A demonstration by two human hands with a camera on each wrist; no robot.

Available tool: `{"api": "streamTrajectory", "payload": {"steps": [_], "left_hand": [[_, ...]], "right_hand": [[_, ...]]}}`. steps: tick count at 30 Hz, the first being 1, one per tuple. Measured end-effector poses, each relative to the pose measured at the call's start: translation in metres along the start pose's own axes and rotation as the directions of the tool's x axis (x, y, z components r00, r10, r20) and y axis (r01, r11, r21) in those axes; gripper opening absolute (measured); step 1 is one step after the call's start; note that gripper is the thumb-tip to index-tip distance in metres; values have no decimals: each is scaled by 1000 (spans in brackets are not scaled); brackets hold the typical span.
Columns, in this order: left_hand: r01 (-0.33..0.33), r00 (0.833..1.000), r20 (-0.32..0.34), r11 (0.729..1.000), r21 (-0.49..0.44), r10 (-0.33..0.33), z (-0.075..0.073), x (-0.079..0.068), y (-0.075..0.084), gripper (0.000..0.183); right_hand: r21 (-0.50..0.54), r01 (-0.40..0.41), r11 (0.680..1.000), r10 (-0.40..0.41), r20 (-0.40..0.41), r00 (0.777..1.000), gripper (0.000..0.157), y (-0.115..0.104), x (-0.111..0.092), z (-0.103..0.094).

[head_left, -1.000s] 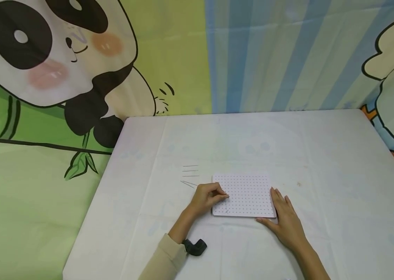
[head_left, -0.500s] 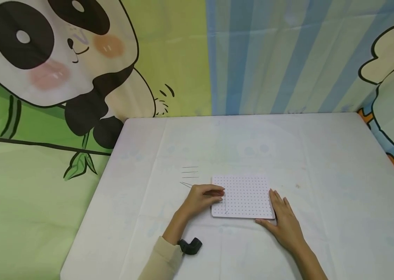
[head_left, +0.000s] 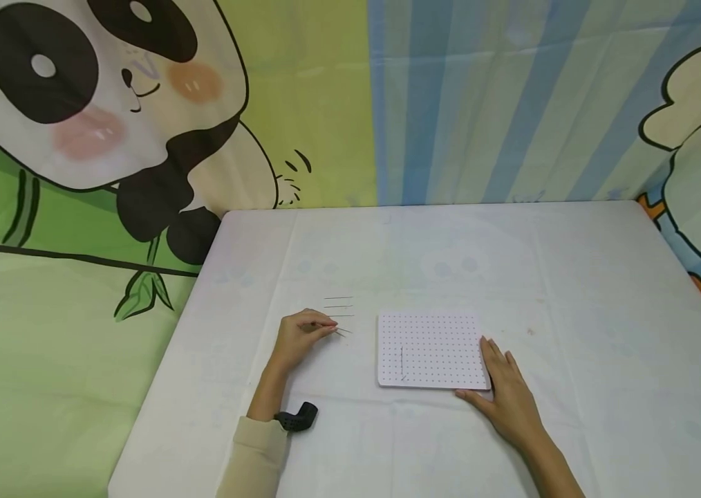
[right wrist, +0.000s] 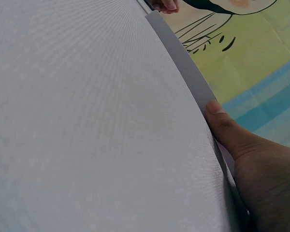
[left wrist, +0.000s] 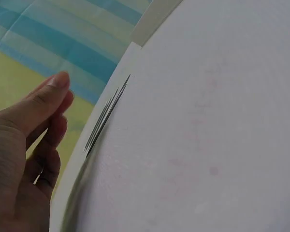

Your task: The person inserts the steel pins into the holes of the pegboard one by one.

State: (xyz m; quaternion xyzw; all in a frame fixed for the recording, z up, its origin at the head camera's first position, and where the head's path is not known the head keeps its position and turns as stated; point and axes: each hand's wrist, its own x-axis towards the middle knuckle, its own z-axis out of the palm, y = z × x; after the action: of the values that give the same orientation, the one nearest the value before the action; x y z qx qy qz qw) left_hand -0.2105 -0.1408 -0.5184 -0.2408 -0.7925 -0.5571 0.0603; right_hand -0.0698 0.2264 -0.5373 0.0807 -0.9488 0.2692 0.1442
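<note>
My left hand [head_left: 303, 337] is at the near end of several thin dark rods [head_left: 339, 306] lying on the table. Its thumb and fingers are loosely bent; in the left wrist view no rod shows between the fingertips of this hand [left wrist: 31, 140], and the slender rods [left wrist: 106, 116] lie beyond them. To the right is a white board [head_left: 444, 346] with a grid of small dark dots. One thin dark line, like a rod [head_left: 402, 363], shows at its left part. My right hand [head_left: 509, 394] rests along the board's right edge, thumb at the near corner, fingers straight.
A white-covered table [head_left: 251, 443] carries everything. Behind and beside it hangs a printed cloth [head_left: 307, 104] with a panda and stripes. A black wrist-worn device [head_left: 297, 417] sticks out beside my left sleeve [head_left: 254, 453].
My left hand has left the upright line on the board and moved left to the loose rods. My right hand has stayed at the board's edge.
</note>
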Motion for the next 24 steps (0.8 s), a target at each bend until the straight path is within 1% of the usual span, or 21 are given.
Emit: {"api": "streamTrajectory", "payload": {"steps": [3, 5, 6, 8, 12, 18, 22, 24], "left_hand": [[-82, 997, 0, 993, 87, 83, -2, 0, -13, 10], [-145, 989, 11, 977, 157, 145, -1, 1, -19, 10], [-169, 985, 18, 969, 182, 169, -1, 2, -21, 10], [-193, 981, 32, 957, 215, 191, 0, 2, -24, 10], [-200, 980, 60, 952, 233, 191, 2, 4, -27, 10], [-185, 982, 91, 949, 256, 167, 4, 6, -25, 7], [-159, 986, 84, 944, 288, 141, 5, 5, -22, 7], [-153, 988, 73, 931, 333, 137, 5, 3, -21, 8]], "right_hand": [[-6, 1, 1000, -1, 6, 1000, 103, 1, 0, 0], [-6, 0, 1000, 0, 11, 1000, 103, 1, 0, 1], [-3, 0, 1000, 0, 12, 1000, 103, 1, 0, 1], [0, -2, 1000, 2, 12, 1000, 104, 1, 0, 0], [5, -6, 1000, 6, 11, 1000, 103, 1, 1, -1], [8, -7, 1000, 7, 11, 1000, 103, 0, 1, -2], [10, -1, 1000, 1, 6, 1000, 103, 0, 1, -2], [13, 4, 1000, -4, 6, 1000, 103, 0, 1, -1]]}}
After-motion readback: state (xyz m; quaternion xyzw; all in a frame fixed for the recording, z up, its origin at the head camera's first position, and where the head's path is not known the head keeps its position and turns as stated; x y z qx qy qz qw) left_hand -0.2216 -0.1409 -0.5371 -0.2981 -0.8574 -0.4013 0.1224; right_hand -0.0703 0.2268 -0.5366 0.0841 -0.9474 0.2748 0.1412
